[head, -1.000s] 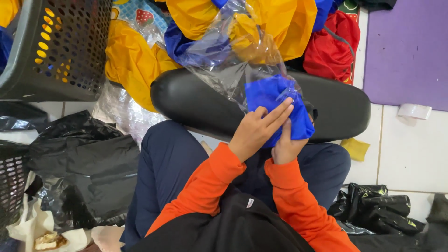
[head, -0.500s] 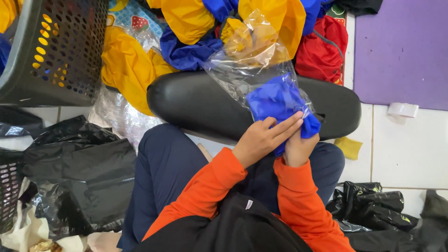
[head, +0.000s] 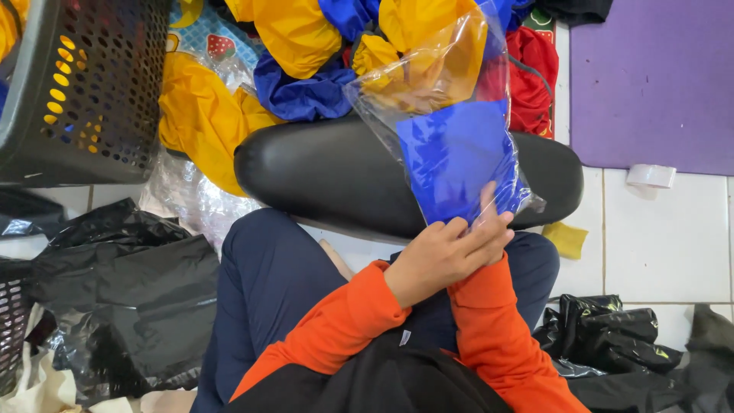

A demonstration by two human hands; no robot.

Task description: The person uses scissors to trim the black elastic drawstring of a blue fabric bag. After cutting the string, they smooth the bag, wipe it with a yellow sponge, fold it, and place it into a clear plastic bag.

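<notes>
Blue cloth (head: pixel 459 157) was already inside the clear bag (head: pixel 440 84), gripped above closed left-hand fingers (head: pixel 466 233); right hand (head: pixel 497 237) hidden, grip unclear; bag mouth unsealed.

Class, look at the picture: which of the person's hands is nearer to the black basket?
Left. The left hand lies on the basket's side of the clear bag; the right hand, mostly hidden behind it, is farther.

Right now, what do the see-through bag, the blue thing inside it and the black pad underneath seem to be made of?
Bag: thin clear plastic film, glossy and creased. Blue piece: probably woven or synthetic cloth, matt, folded flat. Black pad: looks like smooth vinyl or leather-like covering over padding, with a soft sheen; the exact material cannot be told.
</notes>
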